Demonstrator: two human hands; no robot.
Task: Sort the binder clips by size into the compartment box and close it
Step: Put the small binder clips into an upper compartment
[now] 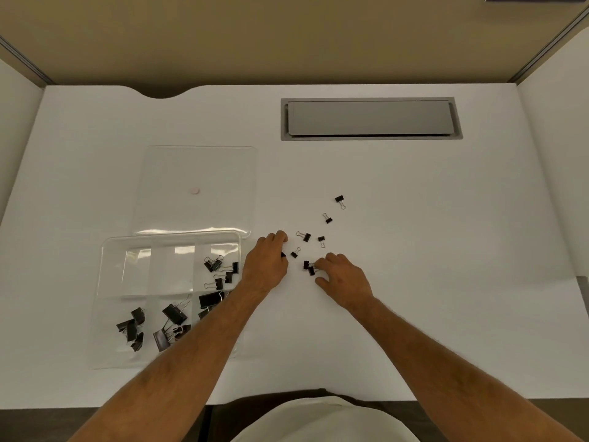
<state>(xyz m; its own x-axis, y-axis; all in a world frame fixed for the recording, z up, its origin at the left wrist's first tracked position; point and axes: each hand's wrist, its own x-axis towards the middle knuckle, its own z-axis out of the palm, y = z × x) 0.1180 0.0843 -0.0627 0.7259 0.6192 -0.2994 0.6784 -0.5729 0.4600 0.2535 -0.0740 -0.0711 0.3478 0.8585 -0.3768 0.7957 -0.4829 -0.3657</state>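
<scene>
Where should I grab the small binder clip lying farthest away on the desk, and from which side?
Pinch the farthest clip across its black body, coming straight down from above. It lies flat and alone on the desk, wire handles pointing toward you, so nothing crowds the body's two sides.

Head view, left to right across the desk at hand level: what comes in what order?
Compartment box → left hand → right hand. Loose small binder clips overlap both hands, so they are left unordered.

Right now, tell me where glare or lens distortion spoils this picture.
Head view: glare streaks the compartment box along its far rim and dividers; wide-angle bending curves the table edges; the clear lid is faint against white; shadows are soft.
</scene>
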